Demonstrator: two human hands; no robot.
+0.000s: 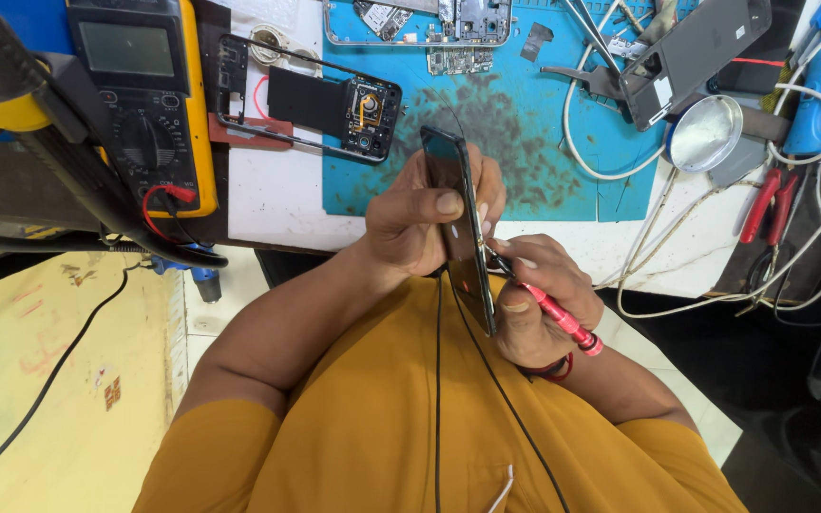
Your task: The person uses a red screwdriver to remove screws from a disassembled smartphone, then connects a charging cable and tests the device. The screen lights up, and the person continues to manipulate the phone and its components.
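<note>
From my feed I see the left hand (420, 223) closed around a dark phone (463, 237), thumb pressed along one long side and fingers wrapped behind, so the phone stands on edge near the centre of the view, tilted with its top toward 12 o'clock and held over the lap just short of the bench (277, 190). I judge that edge-on grip is meant to present the thin side of the phone to the tool. The right hand (534, 299) is curled shut on a pink-handled screwdriver (563, 318), pinched like a pen, its tip touching the phone's edge while the handle trails toward 4 o'clock; that low pinch probably steadies fine work. Two thin black cords (438, 399) hang down over the orange shirt. On the bench, at 11 o'clock, lies one yellow-cased multimeter (140, 90), and just right of it one opened phone frame (320, 100) showing its inner parts. A blue work mat (525, 123) covers the bench at 12 o'clock, with another stripped frame (420, 24) at its far edge. At 2 o'clock I count one round magnifier (705, 133), and beside it one pair of red-handled pliers (772, 199). White cables (639, 256) loop off toward 3 o'clock.
</note>
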